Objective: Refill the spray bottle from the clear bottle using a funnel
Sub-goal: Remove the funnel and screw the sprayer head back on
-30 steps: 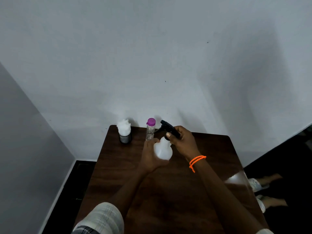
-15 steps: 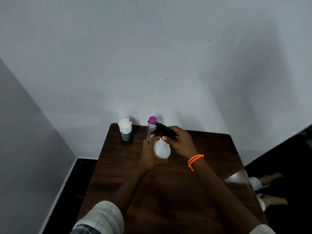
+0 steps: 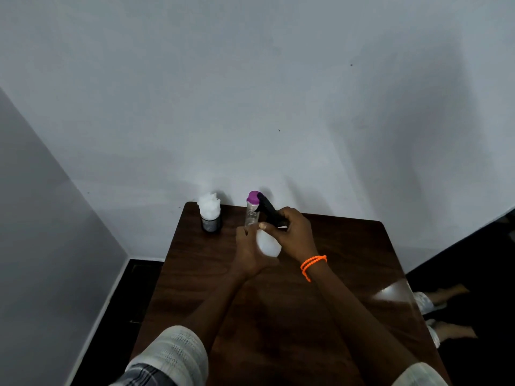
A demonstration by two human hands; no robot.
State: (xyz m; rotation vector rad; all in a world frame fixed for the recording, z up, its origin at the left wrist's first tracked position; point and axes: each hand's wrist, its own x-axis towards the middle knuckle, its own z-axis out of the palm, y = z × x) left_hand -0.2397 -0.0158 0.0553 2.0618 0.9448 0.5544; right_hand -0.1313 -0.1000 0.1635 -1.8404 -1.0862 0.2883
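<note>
A white spray bottle (image 3: 268, 244) stands near the far middle of the dark wooden table (image 3: 348, 260). My left hand (image 3: 248, 253) grips its body from the left. My right hand (image 3: 292, 235) grips the black spray head (image 3: 269, 208) at the bottle's top, the nozzle pointing up and to the left. Just behind stands the clear bottle (image 3: 252, 215) with a purple cap (image 3: 253, 196), upright and untouched. No funnel shows plainly in this view.
A dark cup holding something white (image 3: 211, 214) stands at the table's far left corner against the wall. An orange band (image 3: 312, 264) circles my right wrist. A person's bare feet (image 3: 446, 293) are on the floor to the right.
The black spray head has turned leftward, its nozzle now crossing in front of the purple cap. Both hands stay on the spray bottle.
</note>
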